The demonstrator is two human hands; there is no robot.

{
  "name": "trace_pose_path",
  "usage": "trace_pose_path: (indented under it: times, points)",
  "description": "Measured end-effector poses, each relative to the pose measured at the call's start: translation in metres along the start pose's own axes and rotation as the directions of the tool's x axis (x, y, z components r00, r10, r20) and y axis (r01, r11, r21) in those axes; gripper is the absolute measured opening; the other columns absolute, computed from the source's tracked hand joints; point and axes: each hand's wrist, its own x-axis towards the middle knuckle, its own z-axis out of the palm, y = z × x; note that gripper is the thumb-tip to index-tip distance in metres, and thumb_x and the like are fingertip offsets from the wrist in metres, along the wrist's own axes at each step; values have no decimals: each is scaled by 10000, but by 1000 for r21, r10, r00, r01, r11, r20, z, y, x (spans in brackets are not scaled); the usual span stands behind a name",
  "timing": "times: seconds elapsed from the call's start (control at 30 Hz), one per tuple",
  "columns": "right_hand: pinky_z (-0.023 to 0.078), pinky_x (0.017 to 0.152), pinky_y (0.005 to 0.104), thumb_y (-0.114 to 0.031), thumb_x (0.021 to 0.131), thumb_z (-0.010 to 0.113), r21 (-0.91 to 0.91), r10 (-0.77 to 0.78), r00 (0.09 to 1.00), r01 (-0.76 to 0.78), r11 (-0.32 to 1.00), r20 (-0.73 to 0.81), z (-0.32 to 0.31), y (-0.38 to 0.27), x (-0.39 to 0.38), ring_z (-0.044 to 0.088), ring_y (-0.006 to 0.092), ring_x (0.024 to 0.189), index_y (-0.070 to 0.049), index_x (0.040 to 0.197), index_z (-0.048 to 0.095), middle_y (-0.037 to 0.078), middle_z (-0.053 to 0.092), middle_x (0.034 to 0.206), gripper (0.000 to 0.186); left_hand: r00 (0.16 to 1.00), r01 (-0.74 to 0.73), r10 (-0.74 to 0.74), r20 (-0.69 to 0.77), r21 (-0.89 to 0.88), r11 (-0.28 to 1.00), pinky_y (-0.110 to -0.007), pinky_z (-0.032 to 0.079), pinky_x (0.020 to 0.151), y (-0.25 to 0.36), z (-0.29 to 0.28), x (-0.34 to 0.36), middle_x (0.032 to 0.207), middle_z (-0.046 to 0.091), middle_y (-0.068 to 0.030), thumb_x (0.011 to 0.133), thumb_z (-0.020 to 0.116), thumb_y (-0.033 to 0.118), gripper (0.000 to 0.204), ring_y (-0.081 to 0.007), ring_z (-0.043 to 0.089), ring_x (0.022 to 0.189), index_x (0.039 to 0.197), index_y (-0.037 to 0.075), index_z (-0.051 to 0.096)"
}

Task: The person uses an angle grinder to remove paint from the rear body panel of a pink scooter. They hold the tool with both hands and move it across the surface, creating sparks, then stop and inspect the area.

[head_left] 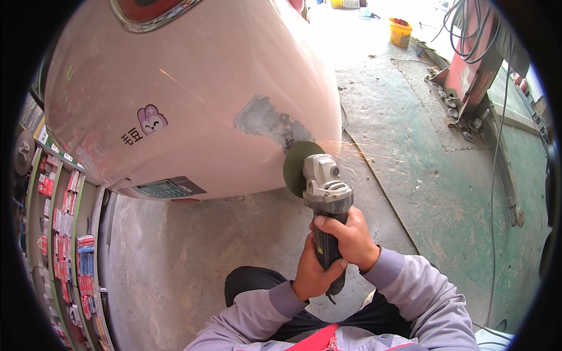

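An angle grinder [328, 181] with a greenish round disc [294, 167] is held in both hands. My left hand [316, 268] wraps round the lower end of its black body, close to the cord. Higher up, just behind the metal head, my right hand [353, 238] grips the body. The disc meets the lower edge of a pale pink car's rear bodywork [193, 76], and orange sparks [369, 153] fly off to the right. Just above the disc lies a bare grey patch [269, 120] where paint is gone. A purple rabbit sticker [152, 120] is on the panel.
Shelves [67, 245] with red and blue packages line the left. A cable [383, 193] runs over the concrete floor on the right. Farther right stand a red lift post [465, 70] with coiled hoses and a metal lift arm [504, 164]. A yellow bucket [400, 33] stands far back.
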Motion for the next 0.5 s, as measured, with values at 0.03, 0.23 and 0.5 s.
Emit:
trace_pose_path:
  times: [0.03, 0.23, 0.5]
  points:
    - [510, 671, 292, -164, 900, 755, 0, -7, 1000, 7, 1000, -1, 0, 0, 0, 605, 87, 736, 6, 977, 701, 8, 677, 826, 194, 1000, 1, -1, -3, 4, 1000, -376, 508, 994, 0, 0, 0, 1267, 568, -148, 887, 799, 159, 723, -228, 609, 1165, 1436, -32, 369]
    - [508, 667, 293, -162, 896, 756, -13, -7, 1000, 7, 1000, 1, 0, -2, 1, 592, 83, 725, 5, 972, 697, 1, 667, 818, 192, 1000, -7, 7, 3, -12, 1000, -378, 506, 997, 2, 0, 3, 1270, 564, -150, 884, 798, 153, 727, -228, 604, 1167, 1437, -37, 367]
    - [503, 663, 291, -158, 892, 760, -25, -24, 1000, 24, 999, -8, 3, -5, 2, 585, 81, 730, 4, 985, 697, -5, 665, 831, 197, 999, -31, 31, -9, 29, 999, -373, 508, 986, 9, 0, 5, 1256, 571, -144, 881, 805, 154, 713, -220, 606, 1154, 1423, -29, 378]
